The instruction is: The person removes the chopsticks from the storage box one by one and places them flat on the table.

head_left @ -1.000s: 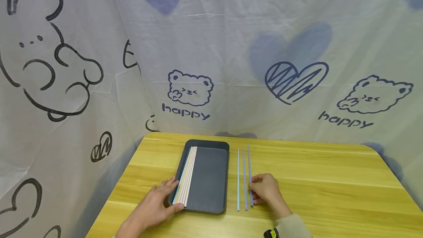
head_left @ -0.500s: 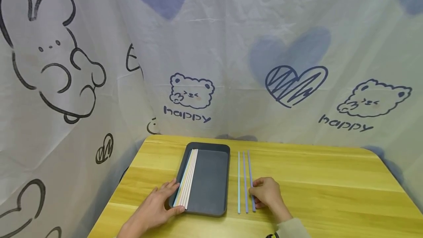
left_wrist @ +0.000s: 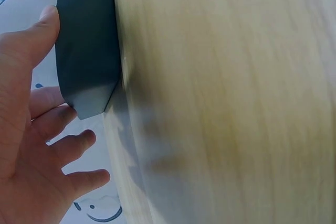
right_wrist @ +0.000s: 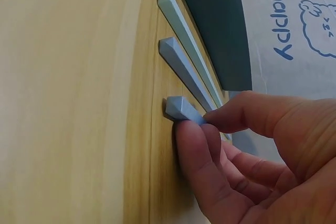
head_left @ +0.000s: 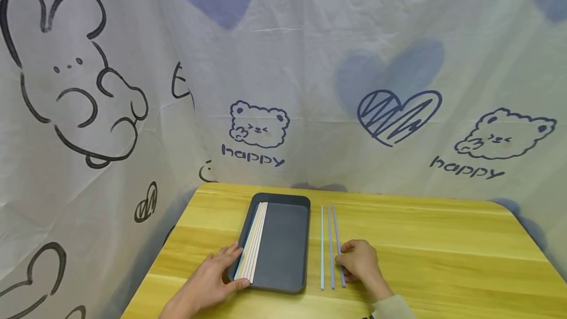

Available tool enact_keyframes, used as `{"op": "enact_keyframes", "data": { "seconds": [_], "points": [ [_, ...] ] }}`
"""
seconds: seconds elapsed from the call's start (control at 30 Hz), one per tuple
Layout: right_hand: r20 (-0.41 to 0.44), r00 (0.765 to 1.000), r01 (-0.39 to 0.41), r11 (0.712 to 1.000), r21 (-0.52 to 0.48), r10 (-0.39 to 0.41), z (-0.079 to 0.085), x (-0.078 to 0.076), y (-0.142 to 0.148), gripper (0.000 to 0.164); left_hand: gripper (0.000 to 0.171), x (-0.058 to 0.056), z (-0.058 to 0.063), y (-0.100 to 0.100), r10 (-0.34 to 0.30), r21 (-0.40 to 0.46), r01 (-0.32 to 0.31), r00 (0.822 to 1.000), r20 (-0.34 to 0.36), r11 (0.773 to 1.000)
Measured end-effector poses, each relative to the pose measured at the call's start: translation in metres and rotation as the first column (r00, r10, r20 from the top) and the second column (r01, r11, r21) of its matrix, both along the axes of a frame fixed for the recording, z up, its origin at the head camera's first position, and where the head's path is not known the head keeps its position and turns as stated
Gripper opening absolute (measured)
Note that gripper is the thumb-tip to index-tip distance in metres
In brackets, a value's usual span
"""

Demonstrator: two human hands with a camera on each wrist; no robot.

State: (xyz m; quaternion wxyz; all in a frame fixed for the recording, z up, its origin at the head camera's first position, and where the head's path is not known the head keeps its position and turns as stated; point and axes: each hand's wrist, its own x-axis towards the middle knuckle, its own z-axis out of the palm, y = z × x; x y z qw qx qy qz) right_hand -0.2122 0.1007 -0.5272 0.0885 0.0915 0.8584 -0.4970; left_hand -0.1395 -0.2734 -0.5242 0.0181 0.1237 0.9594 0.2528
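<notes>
A dark grey tray (head_left: 285,245) stands left of the table's middle, with several pale chopsticks (head_left: 254,247) lying along its left side. My left hand (head_left: 205,279) holds the tray's near left corner, thumb at the near rim and fingers at the left wall; the other fingers are spread. Right of the tray lie a light blue chopstick (head_left: 322,250) and a violet one beside it. The rightmost blue-violet chopstick (right_wrist: 178,107) is pinched between thumb and forefinger of my right hand (head_left: 361,262), its thick end toward me, close over the table.
The yellow wood-grain table (head_left: 443,260) extends to the right of the hands. Behind and to the left hangs a white cloth (head_left: 328,78) printed with hearts, bears and a rabbit, close to the table's far edge.
The rightmost chopstick has been drawn slightly toward me with my right hand, its far end now about level with the other two. My left hand stays at the tray; the head view tilts slightly.
</notes>
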Motion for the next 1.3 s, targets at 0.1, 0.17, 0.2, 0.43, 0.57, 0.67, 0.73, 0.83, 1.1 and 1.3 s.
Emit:
{"op": "enact_keyframes", "data": {
  "seconds": [0.1, 0.17, 0.2, 0.43, 0.57, 0.67, 0.73, 0.83, 1.1, 1.3],
  "points": [
    [-0.009, 1.0, -0.006, 1.0, 0.009, 0.007, 0.0, 0.0, 0.0, 0.02, 0.087, 0.0, -0.001, 0.0, -0.005, 0.001, 0.005, 1.0, -0.006, 1.0],
    [-0.018, 1.0, -0.007, 1.0, 0.014, 0.007, -0.001, 0.0, 0.001, 0.021, 0.087, 0.001, -0.001, 0.0, -0.008, -0.004, 0.008, 1.0, -0.014, 1.0],
    [-0.023, 1.0, -0.011, 1.0, 0.019, 0.011, -0.001, 0.0, 0.001, 0.021, 0.087, 0.001, -0.001, 0.0, -0.009, -0.007, 0.009, 1.0, -0.018, 1.0],
    [-0.067, 0.998, 0.001, 0.999, 0.041, 0.001, 0.006, -0.001, 0.001, 0.021, 0.086, 0.001, -0.003, 0.001, -0.012, -0.01, 0.012, 0.999, -0.032, 1.0],
    [-0.081, 0.997, -0.004, 0.998, -0.055, 0.0, 0.017, -0.003, -0.007, 0.022, 0.086, 0.001, -0.003, 0.001, 0.001, -0.006, -0.001, 0.999, -0.04, 1.0],
    [-0.078, 0.997, -0.025, 0.989, -0.147, 0.014, 0.027, -0.003, -0.016, 0.023, 0.086, 0.001, -0.002, 0.002, 0.011, 0.004, -0.011, 0.999, -0.032, 1.0],
    [-0.076, 0.997, -0.034, 0.981, -0.192, 0.02, 0.033, -0.003, -0.023, 0.025, 0.086, 0.001, -0.002, 0.002, 0.017, 0.008, -0.017, 1.0, -0.024, 1.0],
    [-0.062, 0.998, -0.041, 0.964, -0.261, 0.025, 0.042, -0.001, -0.034, 0.028, 0.087, 0.0, -0.002, 0.002, 0.018, 0.012, -0.018, 1.0, -0.01, 1.0],
    [-0.061, 0.993, -0.114, 0.923, -0.368, 0.098, 0.052, 0.0, -0.064, 0.033, 0.086, -0.001, -0.004, -0.001, -0.002, 0.002, 0.002, 1.0, -0.03, 1.0],
    [-0.067, 0.985, -0.174, 0.899, -0.402, 0.161, 0.048, 0.001, -0.084, 0.04, 0.086, 0.0, -0.006, -0.001, 0.003, -0.005, -0.004, 0.998, -0.061, 1.0]
  ]
}}
